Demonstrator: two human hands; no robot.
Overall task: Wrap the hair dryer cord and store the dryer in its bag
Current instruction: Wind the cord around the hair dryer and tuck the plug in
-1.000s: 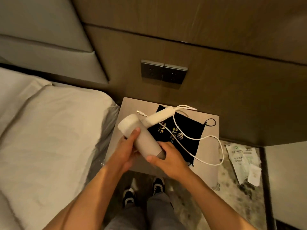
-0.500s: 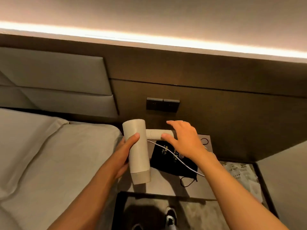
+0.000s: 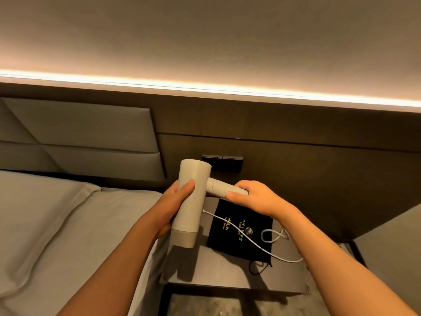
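Since half a second ago the right hand (image 3: 255, 198) has been closed over the handle, where it only hovered; a bed (image 3: 68, 224) fills the left, its edge just beside the nightstand (image 3: 227, 267); the hair dryer (image 3: 190, 201) is held above that top's left edge, its barrel gripped by the left hand (image 3: 173, 206); the black bag (image 3: 241, 226) lies flat, with the cord (image 3: 268, 242) trailing loose across it.

White hair dryer (image 3: 191, 201) gripped by left hand (image 3: 169, 207) on barrel, right hand (image 3: 255, 198) on handle, cord (image 3: 246, 238) trailing loose over black bag (image 3: 241, 226) on nightstand (image 3: 227, 270)
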